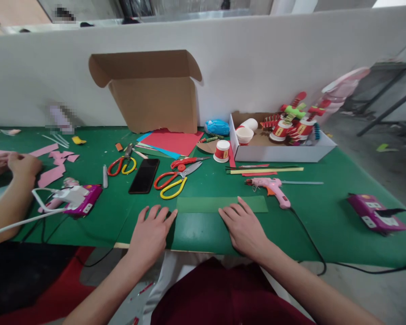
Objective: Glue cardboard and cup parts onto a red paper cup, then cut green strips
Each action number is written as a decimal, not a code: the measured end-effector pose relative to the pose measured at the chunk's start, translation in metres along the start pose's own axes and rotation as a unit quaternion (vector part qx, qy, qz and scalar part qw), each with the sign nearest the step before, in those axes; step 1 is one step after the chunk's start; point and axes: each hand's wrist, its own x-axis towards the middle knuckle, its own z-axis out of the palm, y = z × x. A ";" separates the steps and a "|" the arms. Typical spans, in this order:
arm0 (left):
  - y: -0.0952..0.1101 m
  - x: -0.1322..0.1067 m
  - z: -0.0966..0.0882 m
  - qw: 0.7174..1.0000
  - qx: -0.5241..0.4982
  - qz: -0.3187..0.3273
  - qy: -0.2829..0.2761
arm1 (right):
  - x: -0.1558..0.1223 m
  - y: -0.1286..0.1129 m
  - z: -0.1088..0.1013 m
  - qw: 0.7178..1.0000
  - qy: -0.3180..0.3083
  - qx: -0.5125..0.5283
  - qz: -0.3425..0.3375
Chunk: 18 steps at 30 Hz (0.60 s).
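- Strip (203, 204): green paper, lying flat on the green table (203, 230), long side across the person's front; clock directions below are from its middle, with 12 pointing away from the person.
- Right hand (243, 223): at 4 o'clock, fingers spread and extended over the strip, gripping nothing.
- Left hand (152, 228): at 8 o'clock, fingers loosely parted, palm down; thumb at the strip's left end, contact too fine to confirm.
- Judgement on handling: the step appears to be steadying and flattening the strip. Light, even pressure suits thin paper; both ends should be held down, with the long edges square to the body.
- Glue gun (272, 187): between 2 and 3, near the right end, nozzle pointing left. Heat cannot be told; fingers are best kept off the nozzle.
- Cord (304, 232): runs from the gun toward the table edge near the right forearm; a snag is possible.
- Scissors (181, 178): at 10, blades slightly parted; phone (144, 176) beyond.
- Cup (222, 151): at 12, inverted.
- White box (277, 153): between 1 and 2, holding cups and decorated figures.
- Coloured sheets (176, 142): at 11, before the carton (155, 104).
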 end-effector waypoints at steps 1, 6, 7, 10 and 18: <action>-0.002 -0.001 -0.001 1.000 0.005 -0.001 0.000 | 0.000 0.001 -0.002 1.000 -0.005 0.008 0.001; 0.002 0.007 -0.009 0.997 -0.003 0.026 0.079 | 0.019 0.018 -0.037 0.994 0.030 0.108 0.012; 0.007 0.015 -0.011 0.994 -0.018 0.048 0.093 | 0.029 0.023 -0.046 0.991 0.067 0.116 0.026; 0.028 0.046 -0.016 0.989 -0.047 0.120 0.068 | 0.070 0.038 -0.058 0.969 0.190 0.145 0.058; 0.065 0.087 -0.030 0.983 -0.046 0.160 -0.075 | 0.117 0.059 -0.006 0.926 0.327 0.150 0.109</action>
